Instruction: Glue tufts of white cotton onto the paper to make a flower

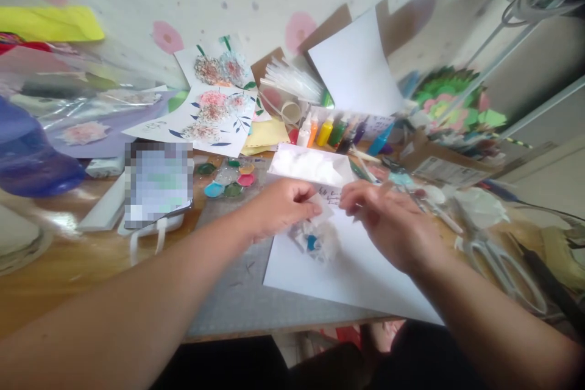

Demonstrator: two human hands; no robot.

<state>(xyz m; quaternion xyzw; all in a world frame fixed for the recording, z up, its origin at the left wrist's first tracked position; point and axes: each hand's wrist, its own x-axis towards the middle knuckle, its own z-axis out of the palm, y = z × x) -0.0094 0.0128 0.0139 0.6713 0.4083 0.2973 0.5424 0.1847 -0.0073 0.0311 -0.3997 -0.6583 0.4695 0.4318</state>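
Observation:
My left hand [283, 207] is closed in a pinch on a small piece of thin white paper [324, 214]. Across from it, my right hand [390, 222] has its fingers drawn together, and whatever they may hold is too blurred to name. Below both hands lies a white sheet [365, 280] with dark handwriting near its top. On that sheet sits a pale, crumpled cluster [326, 247] with a small blue patch. Just behind the hands stands a white box [276, 164] filled with white, tissue-like pieces.
A grey mat [237, 292] lies under the sheet. Paint pots [232, 189] and a phone [158, 186] are left. Paint bottles [325, 133] and flower pictures [214, 128] stand behind. Scissors [496, 262] and a cardboard box [439, 167] are on the right.

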